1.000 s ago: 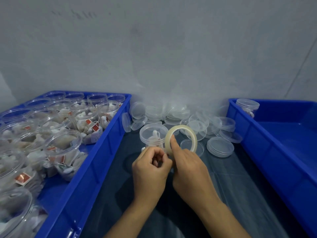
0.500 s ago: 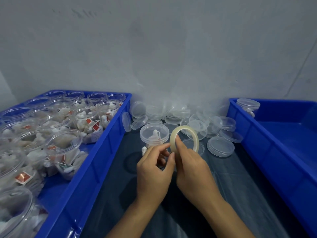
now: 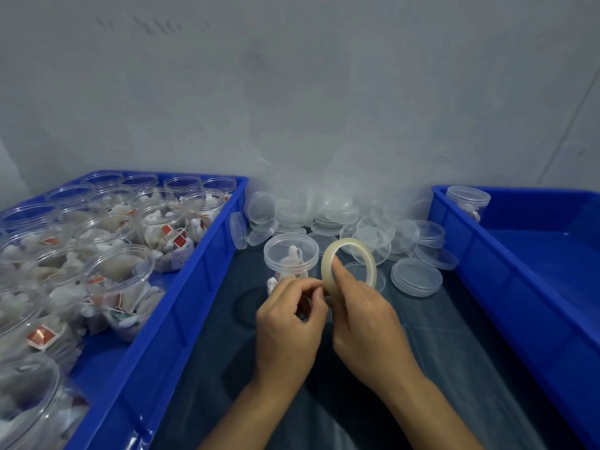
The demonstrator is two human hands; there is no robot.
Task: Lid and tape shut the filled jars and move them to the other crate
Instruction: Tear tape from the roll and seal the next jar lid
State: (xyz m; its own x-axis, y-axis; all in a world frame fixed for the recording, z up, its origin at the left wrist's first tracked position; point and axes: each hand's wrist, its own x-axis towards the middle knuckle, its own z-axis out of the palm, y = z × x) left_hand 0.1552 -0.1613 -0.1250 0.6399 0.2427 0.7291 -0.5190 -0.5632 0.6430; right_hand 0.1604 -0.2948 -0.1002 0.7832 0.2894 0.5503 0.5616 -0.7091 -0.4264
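Observation:
A clear lidded jar (image 3: 290, 254) with white contents stands on the dark table between two blue crates. Just in front of it my right hand (image 3: 360, 323) holds a pale roll of tape (image 3: 350, 264) upright, thumb pressed on its rim. My left hand (image 3: 289, 323) pinches at the roll's left edge, where the tape end seems to be; the end itself is too small to see. The left crate (image 3: 181, 306) holds several open filled jars (image 3: 120, 280). The right crate (image 3: 506, 287) has one lidded jar (image 3: 467, 203) in its far corner.
A heap of loose clear lids (image 3: 373, 235) lies against the grey wall behind the jar, with one lid (image 3: 416, 277) flat to the right of the tape. Dark table surface (image 3: 438, 368) stretches between the crates toward me.
Both hands have stayed in front of the jar. The left fingers opened, then closed again at the roll's edge, and the roll has shifted slightly right and tilted.

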